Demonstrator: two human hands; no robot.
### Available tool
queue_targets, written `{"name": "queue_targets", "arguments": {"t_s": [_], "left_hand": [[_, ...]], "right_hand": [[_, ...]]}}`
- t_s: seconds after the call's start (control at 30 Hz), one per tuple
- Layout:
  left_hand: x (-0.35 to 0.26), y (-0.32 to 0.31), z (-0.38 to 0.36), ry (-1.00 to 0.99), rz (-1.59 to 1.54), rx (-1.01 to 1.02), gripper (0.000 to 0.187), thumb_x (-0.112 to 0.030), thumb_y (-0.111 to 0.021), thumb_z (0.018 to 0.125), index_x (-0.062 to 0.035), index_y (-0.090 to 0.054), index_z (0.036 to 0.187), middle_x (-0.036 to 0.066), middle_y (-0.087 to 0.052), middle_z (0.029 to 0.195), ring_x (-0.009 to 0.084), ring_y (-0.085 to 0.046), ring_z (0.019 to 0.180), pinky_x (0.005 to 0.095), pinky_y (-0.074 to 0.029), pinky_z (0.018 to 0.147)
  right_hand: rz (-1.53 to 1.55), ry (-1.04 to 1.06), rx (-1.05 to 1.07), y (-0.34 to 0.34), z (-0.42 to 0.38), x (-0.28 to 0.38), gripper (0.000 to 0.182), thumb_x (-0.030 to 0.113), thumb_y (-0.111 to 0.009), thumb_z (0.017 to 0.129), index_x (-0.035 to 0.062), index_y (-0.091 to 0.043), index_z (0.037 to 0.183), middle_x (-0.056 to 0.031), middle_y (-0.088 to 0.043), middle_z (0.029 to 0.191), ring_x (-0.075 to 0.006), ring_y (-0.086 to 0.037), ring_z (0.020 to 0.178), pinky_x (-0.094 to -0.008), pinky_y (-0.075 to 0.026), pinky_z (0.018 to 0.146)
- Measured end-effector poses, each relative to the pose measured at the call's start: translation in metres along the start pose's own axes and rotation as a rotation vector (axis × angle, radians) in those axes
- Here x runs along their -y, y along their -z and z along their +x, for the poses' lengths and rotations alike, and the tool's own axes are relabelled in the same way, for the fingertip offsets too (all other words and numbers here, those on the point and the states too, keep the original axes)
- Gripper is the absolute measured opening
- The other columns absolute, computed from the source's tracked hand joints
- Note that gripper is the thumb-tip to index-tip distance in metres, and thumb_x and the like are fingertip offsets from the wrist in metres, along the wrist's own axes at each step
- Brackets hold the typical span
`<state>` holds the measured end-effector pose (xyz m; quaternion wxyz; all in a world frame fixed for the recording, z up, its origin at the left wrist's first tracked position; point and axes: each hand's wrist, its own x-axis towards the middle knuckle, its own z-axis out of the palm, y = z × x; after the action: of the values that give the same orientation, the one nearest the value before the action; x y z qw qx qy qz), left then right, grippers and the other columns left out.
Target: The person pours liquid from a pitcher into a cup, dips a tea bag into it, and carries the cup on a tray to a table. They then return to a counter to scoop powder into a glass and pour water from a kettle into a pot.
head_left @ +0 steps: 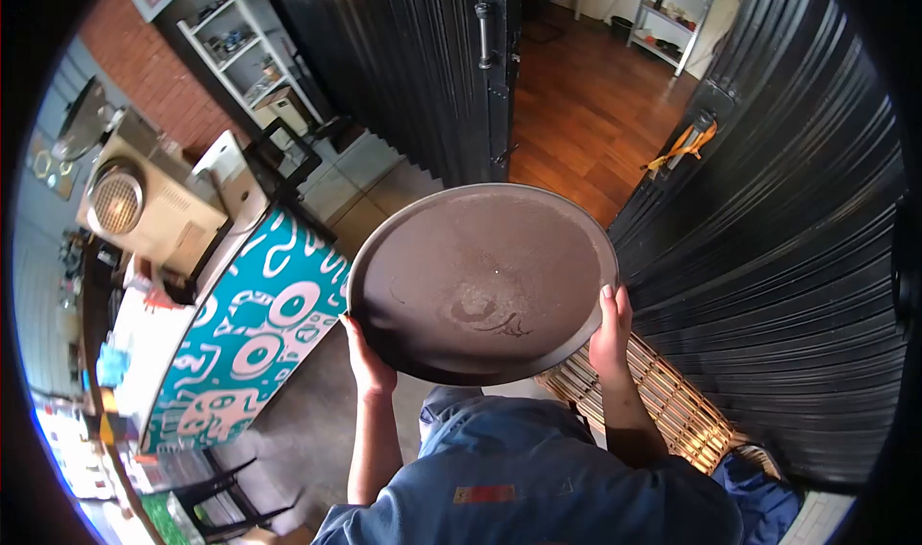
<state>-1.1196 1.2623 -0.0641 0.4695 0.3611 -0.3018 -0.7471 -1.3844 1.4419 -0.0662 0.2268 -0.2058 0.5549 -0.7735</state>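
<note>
A large round dark brown tray (485, 281) with a raised rim is held out in front of the body. Pale smudges and a dark mark show on its surface. My left hand (371, 361) grips the lower left edge, its thumb at the rim. On the right edge, my right hand (612, 332) is closed round the rim with fingertips over the top. The undersides of both hands are hidden by the tray and wrists.
Left stands a counter with a teal patterned front (254, 339), bearing a beige machine (158, 199) and a laptop (230, 180). Black folding shutters (768, 247) flank a doorway to a wooden floor (576, 103). A woven rattan bench (663, 401) is at lower right, a black chair (226, 497) lower left.
</note>
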Motion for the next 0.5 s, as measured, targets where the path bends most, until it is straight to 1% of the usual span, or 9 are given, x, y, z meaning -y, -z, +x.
{"name": "queue_targets", "arguments": {"t_s": [0.03,0.1,0.17,0.2,0.23,0.27,0.33,0.37,0.5], "left_hand": [[-0.004,-0.002,0.026,0.019,-0.005,0.02,0.068,-0.055,-0.04,0.095,-0.0106,-0.028,0.145,0.005,-0.034,0.145,0.0229,-0.033,0.132,0.0393,-0.026,0.109],[-0.017,-0.008,0.076,0.001,0.167,0.033,0.076,-0.062,-0.044,0.089,-0.0131,-0.028,0.145,0.005,-0.035,0.143,0.0226,-0.036,0.129,0.0398,-0.029,0.107],[-0.034,-0.007,0.12,0.055,0.144,0.052,0.075,-0.062,-0.044,0.089,-0.0129,-0.029,0.144,0.004,-0.037,0.141,0.022,-0.038,0.126,0.0389,-0.032,0.105],[-0.044,-0.01,0.145,0.08,0.118,0.073,0.074,-0.061,-0.045,0.09,-0.0126,-0.03,0.144,0.004,-0.039,0.139,0.0214,-0.041,0.123,0.038,-0.034,0.103],[-0.057,-0.012,0.164,0.092,0.06,0.081,0.062,-0.052,-0.044,0.094,-0.0103,-0.036,0.14,0.002,-0.042,0.136,0.0171,-0.043,0.121,0.0344,-0.033,0.103],[-0.068,-0.012,0.189,0.11,0.071,0.113,0.061,-0.051,-0.044,0.095,-0.0103,-0.038,0.139,0.002,-0.043,0.135,0.0168,-0.044,0.12,0.0339,-0.034,0.102],[-0.085,-0.017,0.225,0.133,0.054,0.163,0.06,-0.05,-0.046,0.094,-0.01,-0.04,0.138,0.003,-0.046,0.134,0.0169,-0.044,0.119,0.0332,-0.034,0.101],[-0.089,-0.02,0.243,0.168,0.031,0.098,0.06,-0.05,-0.048,0.093,-0.0095,-0.041,0.138,0.003,-0.046,0.134,0.018,-0.044,0.121,0.0346,-0.033,0.103],[-0.103,-0.048,0.29,0.136,0.083,0.123,0.062,-0.052,-0.05,0.091,-0.0107,-0.042,0.136,0.003,-0.047,0.133,0.0189,-0.044,0.119,0.0356,-0.033,0.102]], "right_hand": [[-0.013,0.011,-0.022,-0.018,0.011,0.001,0.039,0.03,-0.046,0.096,0.0013,-0.049,0.123,-0.0081,-0.054,0.118,-0.0154,-0.047,0.11,-0.029,-0.033,0.097],[-0.029,-0.052,-0.116,-0.053,0.032,0.001,0.052,0.034,-0.052,0.093,-0.0046,-0.044,0.127,-0.0163,-0.047,0.125,-0.0191,-0.042,0.117,-0.031,-0.029,0.102],[-0.104,-0.103,-0.245,-0.074,0.055,-0.013,0.049,0.032,-0.052,0.093,-0.0026,-0.045,0.128,-0.0144,-0.049,0.125,-0.0192,-0.043,0.115,-0.0309,-0.03,0.101],[-0.131,-0.06,-0.194,-0.094,0.066,-0.006,0.049,0.032,-0.049,0.094,-0.0012,-0.044,0.13,-0.0124,-0.049,0.127,-0.0188,-0.044,0.117,-0.0305,-0.03,0.101],[-0.157,-0.018,-0.144,-0.112,0.078,-0.003,0.049,0.031,-0.047,0.095,0.0003,-0.042,0.133,-0.0105,-0.049,0.129,-0.0183,-0.044,0.119,-0.0301,-0.03,0.102],[-0.066,-0.053,-0.18,-0.126,0.089,-0.006,0.051,0.029,-0.055,0.092,-0.0018,-0.043,0.13,-0.0131,-0.05,0.126,-0.0206,-0.044,0.118,-0.0307,-0.03,0.101],[-0.11,-0.038,-0.225,-0.152,0.104,-0.009,0.051,0.028,-0.056,0.091,-0.0018,-0.042,0.131,-0.013,-0.049,0.127,-0.0208,-0.043,0.119,-0.031,-0.03,0.102],[-0.146,-0.018,-0.246,-0.162,0.111,-0.01,0.052,0.026,-0.057,0.091,-0.0017,-0.042,0.131,-0.0129,-0.049,0.128,-0.021,-0.043,0.12,-0.0313,-0.03,0.102],[-0.21,0.054,-0.197,-0.194,0.134,-0.006,0.046,0.013,-0.052,0.092,0.0002,-0.039,0.134,-0.0092,-0.05,0.128,-0.0173,-0.045,0.118,-0.0303,-0.03,0.102]]}}
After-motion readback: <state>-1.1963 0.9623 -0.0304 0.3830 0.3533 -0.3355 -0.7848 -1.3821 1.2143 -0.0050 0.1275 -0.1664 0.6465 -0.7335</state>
